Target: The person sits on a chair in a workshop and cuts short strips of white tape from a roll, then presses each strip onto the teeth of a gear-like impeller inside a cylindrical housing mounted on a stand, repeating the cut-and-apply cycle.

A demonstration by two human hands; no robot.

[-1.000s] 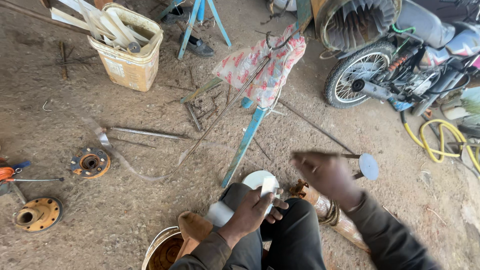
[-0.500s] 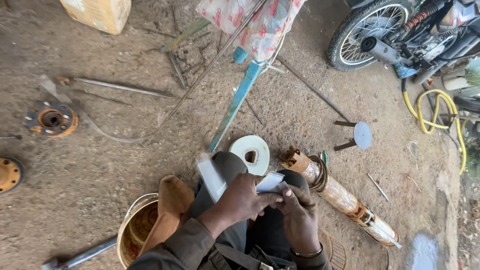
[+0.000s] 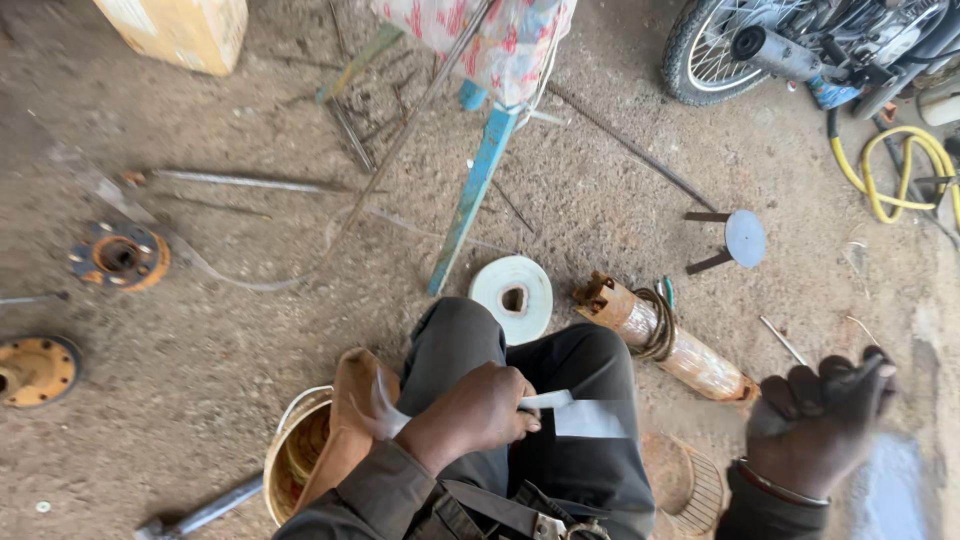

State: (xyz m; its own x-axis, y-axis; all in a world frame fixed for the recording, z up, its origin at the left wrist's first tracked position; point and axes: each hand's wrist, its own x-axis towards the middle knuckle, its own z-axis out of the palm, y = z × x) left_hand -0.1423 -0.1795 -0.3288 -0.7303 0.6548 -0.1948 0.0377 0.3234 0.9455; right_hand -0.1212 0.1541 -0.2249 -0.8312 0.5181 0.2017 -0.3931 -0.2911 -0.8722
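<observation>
View from above of a seated person's lap on a dirt floor, with positions given relative to the white tape roll (image 3: 511,297) lying flat just beyond the knees. Far left of the roll: two rusty orange flanges (image 3: 120,256), one partly cut by the frame edge. Below and left of the roll: a round metal bucket (image 3: 290,455) beside the thigh. Left hand (image 3: 470,413): forearm crossing the lap from the lower left, back of the hand upward, fingers curled closed around a strip of white tape (image 3: 570,412) that runs rightward over the dark trousers, with a short end showing on the hand's left side. Above the roll: a blue metal leg (image 3: 475,195) slanting up to a floral cloth. Just right of the roll: a rusty cylindrical pump body (image 3: 665,340) wound with wire, lying on the ground. Far right and below the roll: right hand (image 3: 815,420), raised clear of the lap and blurred, fingers bent inward; whether it grips anything cannot be told
</observation>
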